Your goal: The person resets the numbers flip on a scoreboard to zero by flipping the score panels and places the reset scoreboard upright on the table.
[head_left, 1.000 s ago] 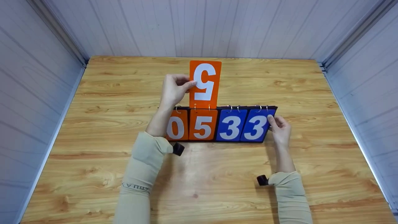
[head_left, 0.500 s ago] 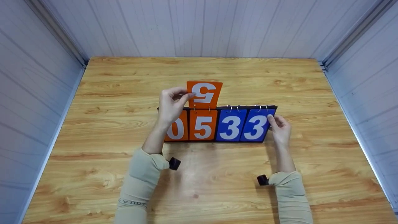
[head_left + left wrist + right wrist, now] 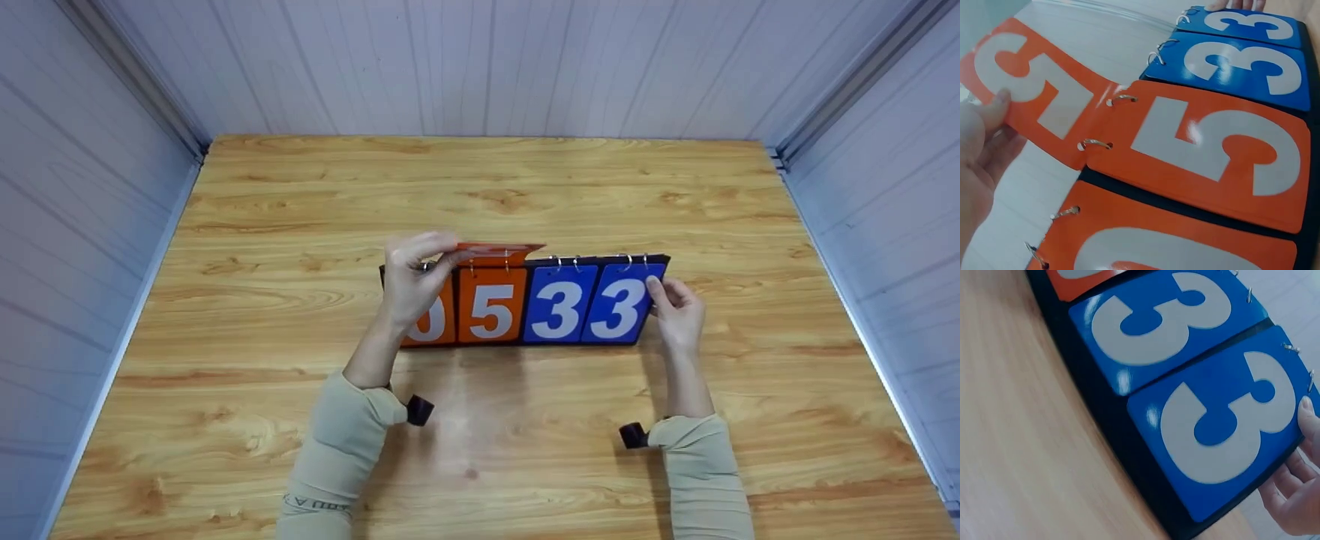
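Note:
A flip scoreboard [image 3: 525,304] stands on the wooden table [image 3: 480,427]; it shows orange 0 and 5, then blue 3 and 3. My left hand [image 3: 412,281] pinches the edge of an orange 5 card [image 3: 499,248] that hangs on the rings and lies nearly level over the top of the board. In the left wrist view the thumb [image 3: 994,109] presses that orange 5 card [image 3: 1039,93] beside its rings [image 3: 1098,143]. My right hand [image 3: 677,311] holds the right end of the board, fingertips [image 3: 1309,410] on the outer blue 3 card [image 3: 1224,430].
White panelled walls [image 3: 480,67] close in the table on the back, left and right. A small black wrist camera [image 3: 418,410] sits at each sleeve cuff. Bare wood lies in front of and behind the scoreboard.
The left hand has swung the orange 5 card down from upright to almost flat at the top of the board. The right hand has stayed put.

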